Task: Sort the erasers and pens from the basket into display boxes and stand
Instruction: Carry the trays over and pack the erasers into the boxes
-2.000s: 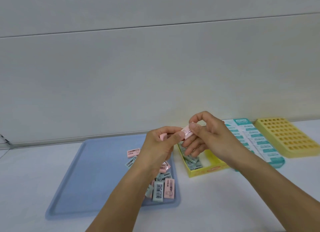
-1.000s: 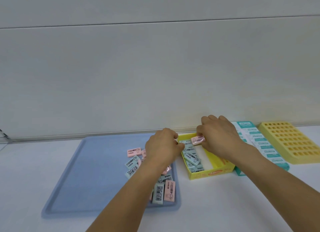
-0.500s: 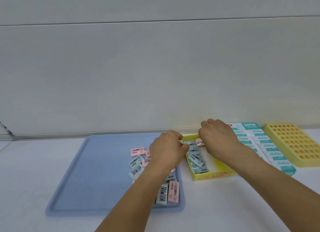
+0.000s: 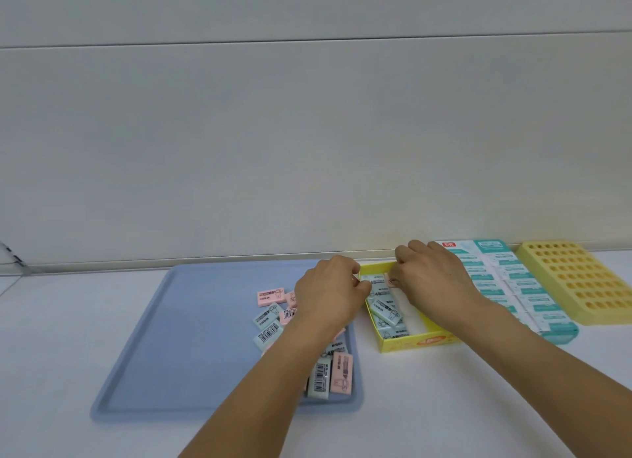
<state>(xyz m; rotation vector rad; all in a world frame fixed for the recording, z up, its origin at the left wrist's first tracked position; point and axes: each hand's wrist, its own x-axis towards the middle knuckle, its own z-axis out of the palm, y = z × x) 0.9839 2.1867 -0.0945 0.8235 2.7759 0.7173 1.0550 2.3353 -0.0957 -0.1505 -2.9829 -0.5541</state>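
Note:
A yellow display box (image 4: pixel 417 341) stands right of the blue tray (image 4: pixel 191 338) and holds several pale green erasers (image 4: pixel 384 307). My right hand (image 4: pixel 434 280) reaches over the box's far end and pinches a pink eraser (image 4: pixel 390 281) low inside it, beside the green ones. My left hand (image 4: pixel 328 297) hovers at the box's left wall with its fingers curled; whatever they hold is hidden. Loose pink and green erasers (image 4: pixel 270 295) lie on the tray's right side, some under my left forearm.
A teal display box (image 4: pixel 506 286) packed with white erasers lies right of the yellow box. A yellow pen stand (image 4: pixel 581 280) full of holes sits at the far right. A pale wall rises close behind the white table.
My right hand came down from chest height with the pink eraser and lowered it into the yellow box's far end. My left hand dropped to the box's left wall.

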